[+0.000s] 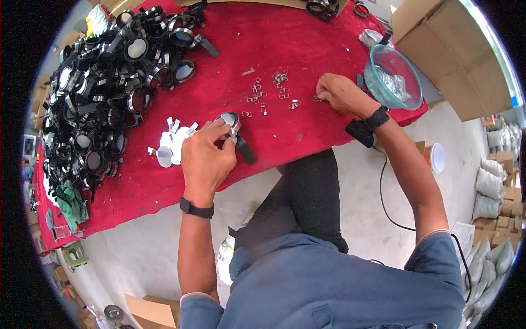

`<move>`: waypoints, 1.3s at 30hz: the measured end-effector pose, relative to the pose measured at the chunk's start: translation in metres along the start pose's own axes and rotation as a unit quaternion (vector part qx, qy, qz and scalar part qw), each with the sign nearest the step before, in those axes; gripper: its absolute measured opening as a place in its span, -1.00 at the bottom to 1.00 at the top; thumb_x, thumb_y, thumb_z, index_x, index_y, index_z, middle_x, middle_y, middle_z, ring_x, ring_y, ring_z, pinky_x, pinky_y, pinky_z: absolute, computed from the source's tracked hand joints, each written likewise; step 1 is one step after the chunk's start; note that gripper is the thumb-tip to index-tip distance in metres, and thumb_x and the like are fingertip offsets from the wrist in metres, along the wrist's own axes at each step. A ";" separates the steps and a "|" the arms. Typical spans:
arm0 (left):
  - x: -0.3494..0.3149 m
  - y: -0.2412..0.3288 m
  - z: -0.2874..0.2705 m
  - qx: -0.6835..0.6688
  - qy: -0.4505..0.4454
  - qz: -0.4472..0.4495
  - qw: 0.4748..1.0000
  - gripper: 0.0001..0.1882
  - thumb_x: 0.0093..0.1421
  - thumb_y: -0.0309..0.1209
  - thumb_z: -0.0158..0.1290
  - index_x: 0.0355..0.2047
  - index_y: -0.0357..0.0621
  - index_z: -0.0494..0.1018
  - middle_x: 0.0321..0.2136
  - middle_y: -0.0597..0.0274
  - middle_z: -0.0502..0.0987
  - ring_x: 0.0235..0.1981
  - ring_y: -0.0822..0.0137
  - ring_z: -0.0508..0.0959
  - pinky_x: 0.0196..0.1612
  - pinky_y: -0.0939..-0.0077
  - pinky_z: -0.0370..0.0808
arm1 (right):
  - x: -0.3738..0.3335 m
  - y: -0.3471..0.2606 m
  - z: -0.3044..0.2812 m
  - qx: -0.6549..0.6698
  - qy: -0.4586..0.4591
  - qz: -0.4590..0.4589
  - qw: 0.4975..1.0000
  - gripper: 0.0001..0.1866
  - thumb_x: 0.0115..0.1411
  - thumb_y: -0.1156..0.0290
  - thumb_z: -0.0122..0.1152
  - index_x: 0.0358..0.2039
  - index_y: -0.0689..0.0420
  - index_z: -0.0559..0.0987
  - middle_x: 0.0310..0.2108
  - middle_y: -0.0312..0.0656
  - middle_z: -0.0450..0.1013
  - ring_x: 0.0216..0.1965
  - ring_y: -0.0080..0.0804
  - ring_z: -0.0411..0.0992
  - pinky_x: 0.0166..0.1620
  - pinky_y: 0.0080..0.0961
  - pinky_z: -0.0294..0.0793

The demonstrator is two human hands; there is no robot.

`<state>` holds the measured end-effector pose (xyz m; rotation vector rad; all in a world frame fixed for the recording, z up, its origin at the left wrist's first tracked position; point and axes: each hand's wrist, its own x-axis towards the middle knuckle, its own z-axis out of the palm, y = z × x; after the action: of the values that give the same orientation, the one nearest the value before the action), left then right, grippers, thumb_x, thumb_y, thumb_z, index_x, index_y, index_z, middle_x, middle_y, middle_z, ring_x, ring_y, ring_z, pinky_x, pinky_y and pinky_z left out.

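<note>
My left hand (207,156) grips a wristwatch (229,118) with a round silver case, its black strap hanging toward the table's near edge. Under and beside that hand lie several white round tags (164,156) with narrow tabs. Farther right, my right hand (341,94) is closed in a pinch low over the red cloth, with a small metal buckle (317,98) at its fingertips, partly hidden. Between the hands, loose metal buckles (256,91) are scattered on the cloth.
A large heap of black-strapped watches (104,104) covers the left of the red-clothed table (235,49). A translucent teal bowl (378,90) with clear plastic bags stands at the right edge, near a cardboard box (446,60). A dark green cloth (71,203) lies front left.
</note>
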<state>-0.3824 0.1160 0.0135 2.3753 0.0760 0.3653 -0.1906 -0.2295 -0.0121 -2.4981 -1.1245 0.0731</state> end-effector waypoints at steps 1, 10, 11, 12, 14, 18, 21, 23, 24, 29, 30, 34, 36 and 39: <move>0.000 0.003 0.000 0.005 -0.001 -0.002 1.000 -0.68 0.09 -0.46 0.28 -0.13 -0.26 0.73 -0.02 -0.16 0.71 0.07 -0.12 0.70 0.16 0.23 0.61 | -0.002 0.000 -0.001 0.013 0.010 -0.007 1.000 -0.87 0.23 0.46 0.30 -0.26 0.22 0.57 -0.31 0.04 0.56 -0.16 0.12 0.55 -0.07 -0.07 0.53; -0.003 -0.001 -0.001 -0.019 -0.018 -0.018 0.999 -0.68 0.15 -0.52 0.29 -0.06 -0.24 0.73 0.02 -0.14 0.72 0.16 -0.03 0.68 0.31 0.23 0.53 | -0.001 -0.084 0.001 0.268 0.017 0.129 0.955 -0.85 0.29 0.61 0.27 -0.13 0.28 0.64 -0.27 -0.13 0.62 -0.17 -0.42 0.59 -0.09 -0.36 0.57; -0.002 0.002 -0.002 -0.015 -0.011 -0.015 1.000 -0.69 0.15 -0.52 0.29 -0.06 -0.25 0.73 0.02 -0.14 0.72 0.16 -0.03 0.69 0.30 0.24 0.53 | 0.003 -0.101 0.012 0.313 0.030 0.117 0.942 -0.85 0.30 0.59 0.28 -0.13 0.27 0.65 -0.26 -0.08 0.64 -0.18 -0.33 0.62 -0.09 -0.31 0.59; -0.002 0.004 -0.002 -0.010 -0.007 -0.014 1.000 -0.69 0.16 -0.53 0.28 -0.07 -0.27 0.73 0.02 -0.15 0.72 0.16 -0.02 0.69 0.30 0.24 0.53 | 0.007 -0.115 0.024 0.358 0.043 0.107 0.927 -0.85 0.30 0.57 0.29 -0.12 0.26 0.67 -0.26 -0.02 0.66 -0.18 -0.23 0.65 -0.09 -0.26 0.61; -0.002 0.005 0.000 -0.012 0.006 -0.005 1.000 -0.71 0.11 -0.52 0.28 -0.12 -0.27 0.74 -0.01 -0.16 0.72 0.11 -0.11 0.69 0.24 0.23 0.57 | 0.016 -0.134 0.046 0.371 0.068 0.063 0.924 -0.85 0.31 0.57 0.28 -0.13 0.26 0.68 -0.24 0.00 0.66 -0.18 -0.23 0.65 -0.08 -0.27 0.61; -0.003 0.006 0.002 -0.004 0.019 0.004 1.000 -0.73 0.10 -0.53 0.27 -0.16 -0.29 0.73 -0.04 -0.14 0.73 0.08 -0.14 0.70 0.21 0.23 0.60 | 0.033 -0.162 0.076 0.398 0.103 0.042 0.911 -0.86 0.32 0.57 0.26 -0.15 0.27 0.70 -0.22 0.01 0.67 -0.17 -0.23 0.66 -0.06 -0.28 0.62; -0.004 0.004 0.003 0.013 0.006 0.006 1.000 -0.69 0.16 -0.54 0.27 -0.07 -0.30 0.73 0.02 -0.16 0.72 0.13 0.00 0.71 0.29 0.24 0.54 | 0.040 -0.171 0.081 0.461 0.074 0.069 0.882 -0.86 0.32 0.57 0.26 -0.16 0.29 0.70 -0.25 -0.01 0.68 -0.19 -0.24 0.66 -0.06 -0.30 0.61; -0.004 0.006 0.002 0.018 0.001 0.005 1.000 -0.69 0.16 -0.54 0.28 -0.06 -0.30 0.73 0.02 -0.16 0.72 0.13 0.01 0.71 0.30 0.24 0.54 | 0.041 -0.172 0.083 0.476 0.057 0.079 0.874 -0.86 0.33 0.57 0.26 -0.15 0.29 0.71 -0.26 -0.02 0.69 -0.20 -0.27 0.66 -0.06 -0.31 0.61; -0.003 0.007 0.001 0.020 0.000 0.005 1.000 -0.69 0.16 -0.54 0.28 -0.06 -0.30 0.73 0.02 -0.16 0.72 0.13 0.01 0.71 0.30 0.24 0.54 | 0.042 -0.172 0.082 0.482 0.049 0.086 0.871 -0.85 0.33 0.57 0.26 -0.15 0.29 0.71 -0.26 -0.02 0.69 -0.21 -0.29 0.66 -0.06 -0.31 0.61; -0.003 0.004 0.001 0.019 0.005 0.011 1.000 -0.71 0.13 -0.54 0.27 -0.11 -0.31 0.73 -0.02 -0.15 0.73 0.10 -0.09 0.71 0.25 0.21 0.58 | 0.043 -0.166 0.090 0.496 0.044 0.080 0.864 -0.84 0.34 0.56 0.25 -0.14 0.28 0.72 -0.27 -0.04 0.71 -0.23 -0.35 0.65 -0.07 -0.32 0.61; -0.003 0.004 0.001 0.019 0.010 0.018 1.000 -0.72 0.12 -0.54 0.27 -0.14 -0.30 0.73 -0.04 -0.15 0.73 0.09 -0.14 0.71 0.22 0.20 0.60 | 0.044 -0.165 0.090 0.501 0.040 0.080 0.861 -0.84 0.34 0.56 0.25 -0.14 0.28 0.72 -0.27 -0.04 0.71 -0.23 -0.35 0.65 -0.07 -0.32 0.61; -0.003 0.004 0.001 0.012 0.010 0.017 1.000 -0.72 0.12 -0.54 0.27 -0.14 -0.31 0.73 -0.04 -0.15 0.73 0.09 -0.14 0.70 0.22 0.20 0.60 | 0.047 -0.166 0.083 0.499 0.026 0.083 0.863 -0.84 0.33 0.54 0.27 -0.13 0.27 0.73 -0.29 -0.05 0.71 -0.23 -0.35 0.65 -0.07 -0.33 0.62; -0.004 0.003 0.001 0.013 0.009 0.014 1.000 -0.72 0.12 -0.54 0.27 -0.14 -0.31 0.73 -0.04 -0.15 0.73 0.09 -0.14 0.70 0.22 0.20 0.59 | 0.048 -0.163 0.084 0.481 0.025 0.064 0.874 -0.84 0.33 0.53 0.28 -0.13 0.25 0.73 -0.29 -0.04 0.70 -0.24 -0.32 0.66 -0.07 -0.31 0.62; -0.003 0.007 -0.001 0.020 -0.011 -0.003 1.000 -0.68 0.16 -0.54 0.28 -0.05 -0.32 0.73 0.03 -0.15 0.72 0.13 0.01 0.71 0.31 0.23 0.53 | 0.047 -0.162 0.083 0.469 0.032 0.050 0.881 -0.84 0.31 0.52 0.30 -0.13 0.23 0.73 -0.28 -0.02 0.70 -0.24 -0.26 0.68 -0.08 -0.27 0.61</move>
<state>-0.3857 0.1108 0.0179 2.4183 0.0804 0.3365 -0.2909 -0.0699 -0.0223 -1.6533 -0.6739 0.4456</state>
